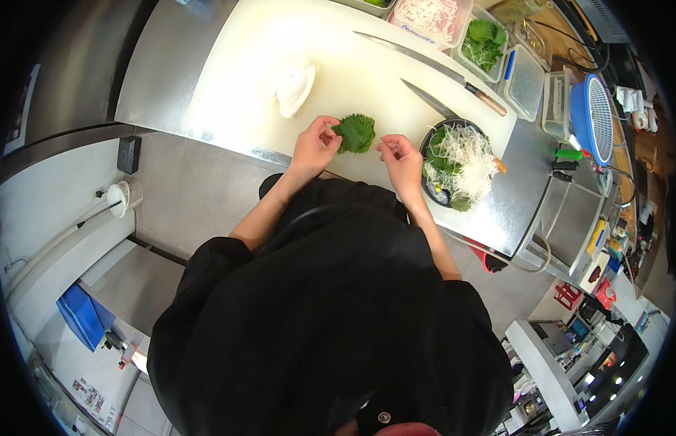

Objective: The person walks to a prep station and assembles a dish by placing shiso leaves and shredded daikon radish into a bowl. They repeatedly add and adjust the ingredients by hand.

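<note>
"Counter: material and load?"

"Smooth stainless steel, bearing a broad white cutting board."

"Containers?"

"Round black bowl at the right: flat green leaves with a loose heap of fine white strands. Beyond the board's far edge, a clear plastic box of pale shreds; beside it, a clear tub of more green leaves."

"Other items noted?"

"Long knife, slender and pointed; shorter knife, partly hidden by the bowl. One soft-looking white piece; cloth or food, cannot tell."

"Hands?"

"Left hand: fingers pinching the serrated leaf by its left edge. Right hand: fingers bent, tips close together, just right of the leaf; whether they grip anything, cannot tell."

"Leaf position and shape?"

"Between both hands, over the board's near side; roundish, saw-toothed, deep green."
</note>
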